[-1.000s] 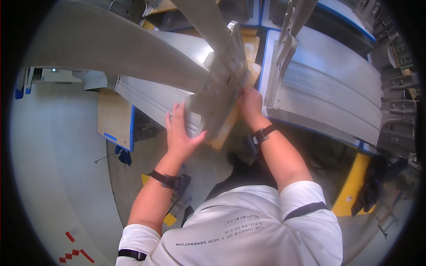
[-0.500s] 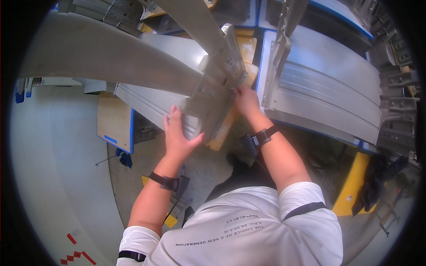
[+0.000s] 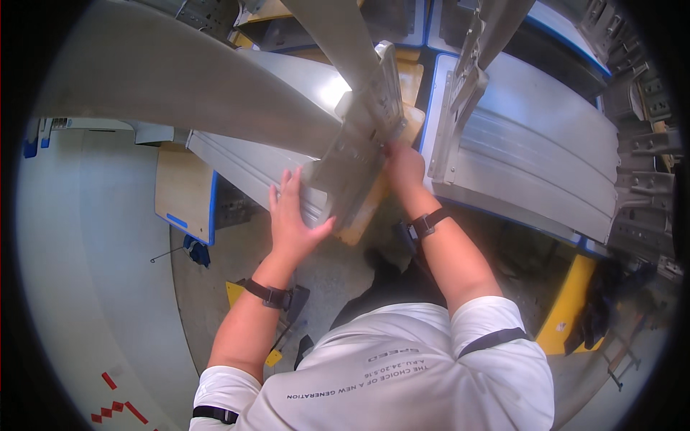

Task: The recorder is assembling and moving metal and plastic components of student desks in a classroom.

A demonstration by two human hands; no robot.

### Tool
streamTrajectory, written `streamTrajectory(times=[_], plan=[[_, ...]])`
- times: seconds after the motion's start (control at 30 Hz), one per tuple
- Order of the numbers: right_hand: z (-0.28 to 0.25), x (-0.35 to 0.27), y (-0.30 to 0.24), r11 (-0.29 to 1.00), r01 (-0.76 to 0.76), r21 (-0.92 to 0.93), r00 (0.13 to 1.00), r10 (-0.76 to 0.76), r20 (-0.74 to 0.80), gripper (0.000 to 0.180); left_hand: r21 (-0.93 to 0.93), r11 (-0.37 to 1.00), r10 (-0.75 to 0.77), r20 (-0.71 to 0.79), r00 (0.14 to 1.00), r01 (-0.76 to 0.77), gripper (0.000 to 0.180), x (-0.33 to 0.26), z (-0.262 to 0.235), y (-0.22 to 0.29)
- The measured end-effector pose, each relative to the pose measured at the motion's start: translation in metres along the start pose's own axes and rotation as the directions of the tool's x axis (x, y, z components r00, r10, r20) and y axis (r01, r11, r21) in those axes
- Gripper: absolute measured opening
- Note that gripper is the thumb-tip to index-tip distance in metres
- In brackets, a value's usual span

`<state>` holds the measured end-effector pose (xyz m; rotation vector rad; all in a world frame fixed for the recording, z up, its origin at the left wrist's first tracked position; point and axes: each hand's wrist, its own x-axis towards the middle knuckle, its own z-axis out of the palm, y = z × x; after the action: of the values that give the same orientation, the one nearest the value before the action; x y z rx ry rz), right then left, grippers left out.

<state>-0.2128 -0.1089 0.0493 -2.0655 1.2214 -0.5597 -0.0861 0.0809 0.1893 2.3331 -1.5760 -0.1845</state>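
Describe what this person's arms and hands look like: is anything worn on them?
Both hands are bare, with no gloves. The left hand has a dark strap band around its wrist; the right hand has a similar dark band with a small buckle. The forearms are uncovered. Short white T-shirt sleeves end above the elbows, each with a narrow dark band around the upper arm.

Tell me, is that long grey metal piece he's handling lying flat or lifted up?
Lifted up. The grey metal piece tilts above the stacked panels, left hand under its lower end, right hand gripping its side.
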Motion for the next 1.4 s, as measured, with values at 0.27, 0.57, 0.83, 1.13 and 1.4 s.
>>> streamTrajectory(times=[0.27,0.57,0.83,1.13,1.4], plan=[[-0.009,0.002,0.010,0.689,-0.434,0.581,0.893,0.242,0.380,0.012,0.026,1.000,-0.012,0.018,1.000,0.012,0.097,-0.003,-0.001,0.002],[-0.010,-0.013,-0.005,0.930,0.079,0.358,0.973,0.007,-0.232,0.008,0.013,1.000,0.000,-0.009,1.000,0.000,0.096,-0.004,-0.001,0.000],[-0.008,-0.021,-0.002,0.926,0.227,0.302,0.924,-0.106,-0.367,0.006,-0.004,1.000,0.006,-0.008,1.000,-0.006,0.097,-0.003,-0.001,0.001],[-0.003,-0.031,-0.001,0.925,0.218,0.312,0.902,-0.069,-0.425,0.009,-0.011,1.000,0.004,-0.008,1.000,-0.004,0.097,-0.002,-0.003,0.001],[0.030,-0.027,0.013,0.825,-0.052,0.563,0.909,0.273,-0.315,0.011,-0.010,1.000,0.026,-0.011,1.000,-0.026,0.098,-0.001,-0.001,-0.002]])
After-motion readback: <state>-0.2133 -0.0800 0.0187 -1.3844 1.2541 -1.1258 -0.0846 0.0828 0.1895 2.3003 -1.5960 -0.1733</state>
